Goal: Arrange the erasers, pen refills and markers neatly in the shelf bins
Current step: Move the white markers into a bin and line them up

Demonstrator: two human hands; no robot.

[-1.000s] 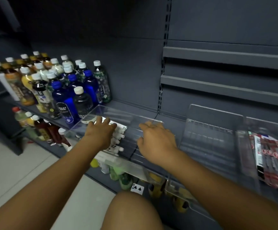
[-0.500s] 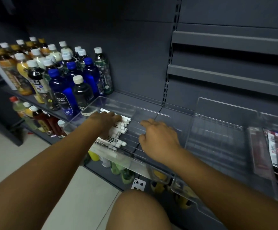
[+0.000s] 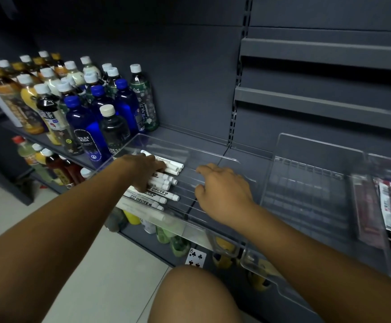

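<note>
Your left hand covers the markers in the clear bin, likely squaring them into 1 row (grip unclear); your right hand hovers beside, loosely curled, holding nothing.

Left grip, right grip outstretched, palms down.

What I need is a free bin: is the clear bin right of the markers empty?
Empty. Only its ridged floor shows through the middle clear bin; the white markers lie left of it.
</note>
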